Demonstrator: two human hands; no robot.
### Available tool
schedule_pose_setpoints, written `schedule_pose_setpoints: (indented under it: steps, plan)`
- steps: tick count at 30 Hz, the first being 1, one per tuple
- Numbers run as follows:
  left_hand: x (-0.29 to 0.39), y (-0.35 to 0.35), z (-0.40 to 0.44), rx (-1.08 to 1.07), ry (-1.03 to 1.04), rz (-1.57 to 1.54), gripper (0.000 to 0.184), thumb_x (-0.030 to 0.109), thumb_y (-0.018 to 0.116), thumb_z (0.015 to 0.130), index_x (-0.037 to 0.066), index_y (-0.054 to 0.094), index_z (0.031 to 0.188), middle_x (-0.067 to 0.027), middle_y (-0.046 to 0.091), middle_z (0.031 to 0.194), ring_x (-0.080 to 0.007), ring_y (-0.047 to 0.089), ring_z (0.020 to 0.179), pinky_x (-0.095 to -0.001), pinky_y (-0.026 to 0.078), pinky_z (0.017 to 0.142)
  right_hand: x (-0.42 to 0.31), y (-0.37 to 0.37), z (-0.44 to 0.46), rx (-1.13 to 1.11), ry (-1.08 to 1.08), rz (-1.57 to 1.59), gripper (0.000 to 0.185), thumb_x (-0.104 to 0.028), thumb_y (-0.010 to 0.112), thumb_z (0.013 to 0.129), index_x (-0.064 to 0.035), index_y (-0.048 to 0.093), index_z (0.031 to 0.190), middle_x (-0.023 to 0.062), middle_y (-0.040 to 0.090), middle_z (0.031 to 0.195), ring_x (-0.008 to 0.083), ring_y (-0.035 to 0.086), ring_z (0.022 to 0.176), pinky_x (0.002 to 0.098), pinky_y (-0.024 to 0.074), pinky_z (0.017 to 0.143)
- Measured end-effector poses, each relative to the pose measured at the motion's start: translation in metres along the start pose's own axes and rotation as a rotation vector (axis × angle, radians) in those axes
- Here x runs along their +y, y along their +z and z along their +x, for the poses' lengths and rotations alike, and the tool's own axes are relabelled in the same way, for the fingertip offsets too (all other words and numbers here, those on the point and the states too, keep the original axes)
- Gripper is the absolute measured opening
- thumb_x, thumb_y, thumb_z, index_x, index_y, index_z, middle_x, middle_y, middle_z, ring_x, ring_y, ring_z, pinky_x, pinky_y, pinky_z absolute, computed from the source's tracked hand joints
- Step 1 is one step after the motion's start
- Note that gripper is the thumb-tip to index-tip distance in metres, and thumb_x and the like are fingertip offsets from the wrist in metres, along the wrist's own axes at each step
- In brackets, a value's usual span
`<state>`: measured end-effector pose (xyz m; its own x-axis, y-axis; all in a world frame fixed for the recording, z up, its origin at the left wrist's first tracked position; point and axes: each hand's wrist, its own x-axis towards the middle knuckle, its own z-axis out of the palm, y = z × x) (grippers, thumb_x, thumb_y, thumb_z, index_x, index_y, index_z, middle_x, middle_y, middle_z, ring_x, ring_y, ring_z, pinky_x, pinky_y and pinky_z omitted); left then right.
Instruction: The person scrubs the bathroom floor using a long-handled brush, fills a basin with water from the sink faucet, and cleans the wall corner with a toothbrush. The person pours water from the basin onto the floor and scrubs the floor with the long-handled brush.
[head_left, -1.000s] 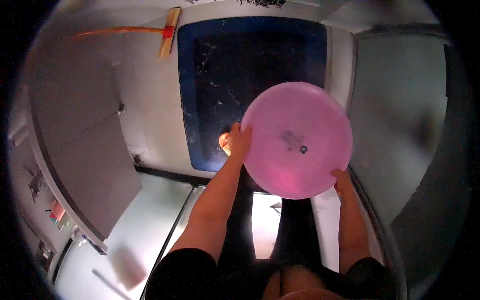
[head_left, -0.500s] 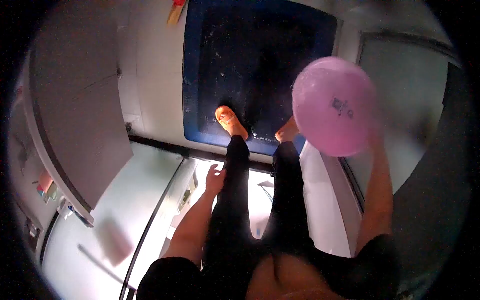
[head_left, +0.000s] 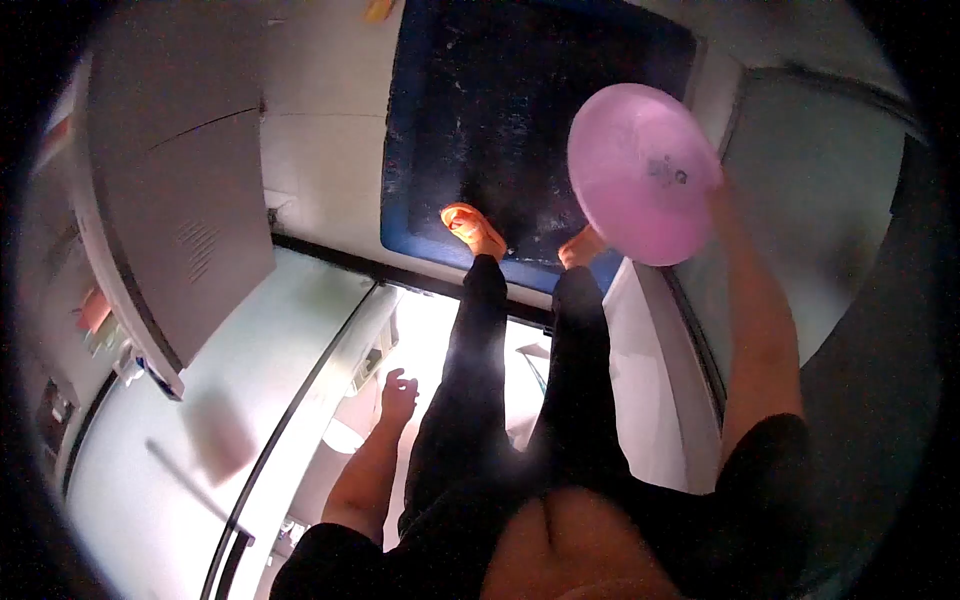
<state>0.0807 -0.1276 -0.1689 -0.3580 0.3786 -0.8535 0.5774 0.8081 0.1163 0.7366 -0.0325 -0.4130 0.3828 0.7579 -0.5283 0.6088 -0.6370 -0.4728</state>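
A round pink plastic basin [head_left: 625, 165] is tilted with its printed underside facing me. My right hand [head_left: 716, 197] grips it at the right edge, and the fingers are largely hidden by the basin. On the other side, my left hand [head_left: 400, 395] hangs beside my left leg, with nothing in it and its fingers loosely bent and apart. Beneath the basin lies a dark mat or tray with a blue border [head_left: 440, 130]. Both my feet are at its near edge, an orange slipper [head_left: 466, 224] showing on the left one.
A grey panel [head_left: 180, 200] stands at the left above a frosted glass panel [head_left: 270, 350]. Another frosted pane [head_left: 800, 190] is at the right. A dark threshold [head_left: 330, 258] runs behind my feet. Something yellow [head_left: 378, 9] lies at the top edge.
The basin has shifted left and upward in view with my right hand. My left hand has moved down and left, away from my leg. The camera view has shifted slightly.
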Motion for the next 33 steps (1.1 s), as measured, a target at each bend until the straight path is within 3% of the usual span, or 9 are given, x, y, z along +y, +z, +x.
schedule_pose_setpoints:
  steps: [4, 12, 16, 20, 22, 25, 28, 30, 33]
  plan:
    - [-0.016, -0.031, -0.038, -0.008, -0.053, -0.259, 0.045, 0.017, 0.055, 0.074, 0.003, 0.035, 0.112, -0.0112, 0.052, 0.081, -0.0166, 0.057, 0.063, -0.0265, 0.046, 0.045, 0.027, 0.004, 0.02, -0.04, 0.076, 0.019, 0.054, -0.019, 0.049, 0.07, -0.0097, 0.036, 0.122, 0.0175, 0.053, 0.102, 0.0331, 0.048, 0.099, 0.0391, 0.0383, 0.086]
    - [-0.038, -0.031, -0.094, 0.001, -0.285, -0.006, 0.044, 0.017, 0.055, 0.074, 0.001, 0.034, 0.11, -0.0129, 0.054, 0.079, -0.0165, 0.056, 0.057, -0.0274, 0.045, 0.042, -0.012, -0.096, 0.023, -0.111, 0.049, -0.301, 0.046, -0.021, 0.047, 0.075, -0.0066, 0.04, 0.118, 0.0174, 0.052, 0.104, 0.0319, 0.049, 0.097, 0.0393, 0.0385, 0.085]
    - [-0.018, -0.019, -0.046, -0.117, -0.074, -0.09, 0.043, 0.016, 0.053, 0.077, 0.003, 0.033, 0.112, -0.0118, 0.055, 0.077, -0.0166, 0.057, 0.059, -0.0259, 0.046, 0.044, -0.045, -0.147, 0.047, -0.143, -0.014, -0.479, 0.043, -0.022, 0.046, 0.077, -0.0051, 0.043, 0.116, 0.0173, 0.051, 0.106, 0.0313, 0.05, 0.096, 0.0394, 0.0386, 0.084]
    - [0.03, -0.014, -0.009, -0.187, -0.075, -0.411, 0.043, 0.013, 0.053, 0.076, 0.003, 0.033, 0.113, -0.011, 0.054, 0.078, -0.0172, 0.056, 0.06, -0.0259, 0.046, 0.045, -0.059, -0.16, 0.078, -0.13, -0.117, -0.54, 0.04, -0.022, 0.046, 0.079, -0.0035, 0.045, 0.114, 0.0173, 0.051, 0.107, 0.0307, 0.051, 0.095, 0.0394, 0.0388, 0.084]
    - [0.074, -0.009, -0.018, -0.184, -0.126, -0.367, 0.043, 0.011, 0.054, 0.075, 0.002, 0.033, 0.112, -0.0085, 0.052, 0.074, -0.0166, 0.055, 0.062, -0.0284, 0.046, 0.049, -0.057, -0.16, 0.094, -0.139, -0.164, -0.345, 0.04, -0.022, 0.047, 0.078, -0.004, 0.046, 0.114, 0.0172, 0.053, 0.103, 0.0298, 0.052, 0.092, 0.0386, 0.0412, 0.08]
    - [0.051, -0.014, -0.005, -0.245, -0.072, -0.403, 0.045, 0.011, 0.054, 0.074, 0.002, 0.032, 0.112, -0.0098, 0.051, 0.075, -0.0169, 0.055, 0.062, -0.0284, 0.046, 0.049, -0.049, -0.145, 0.111, -0.103, -0.297, -0.372, 0.048, -0.022, 0.05, 0.077, -0.0086, 0.038, 0.121, 0.0172, 0.055, 0.099, 0.03, 0.054, 0.086, 0.0392, 0.0433, 0.074]
    - [-0.001, -0.024, 0.018, -0.304, 0.35, 0.012, 0.047, 0.011, 0.054, 0.074, 0.002, 0.03, 0.113, -0.0122, 0.051, 0.079, -0.0181, 0.055, 0.063, -0.0302, 0.047, 0.049, -0.16, -0.123, 0.066, -0.098, -0.09, -0.671, 0.058, -0.024, 0.051, 0.075, -0.0153, 0.027, 0.128, 0.017, 0.056, 0.097, 0.0305, 0.055, 0.082, 0.0415, 0.0426, 0.076]
    - [0.04, -0.027, -0.005, -0.187, -0.129, -0.401, 0.048, 0.011, 0.054, 0.074, 0.001, 0.03, 0.114, -0.014, 0.051, 0.082, -0.02, 0.055, 0.064, -0.0317, 0.048, 0.051, -0.202, -0.111, 0.048, -0.212, -0.015, -0.668, 0.06, -0.023, 0.05, 0.076, -0.019, 0.023, 0.13, 0.0165, 0.055, 0.1, 0.0304, 0.055, 0.084, 0.0412, 0.0423, 0.077]
    - [0.031, -0.032, -0.016, -0.187, -0.161, -0.418, 0.048, 0.011, 0.053, 0.075, 0.001, 0.029, 0.115, -0.0145, 0.051, 0.083, -0.0206, 0.055, 0.065, -0.0326, 0.049, 0.053, -0.196, -0.09, 0.037, -0.312, 0.056, -0.615, 0.061, -0.021, 0.048, 0.077, -0.0236, 0.018, 0.131, 0.016, 0.053, 0.104, 0.0304, 0.055, 0.088, 0.0405, 0.0418, 0.08]
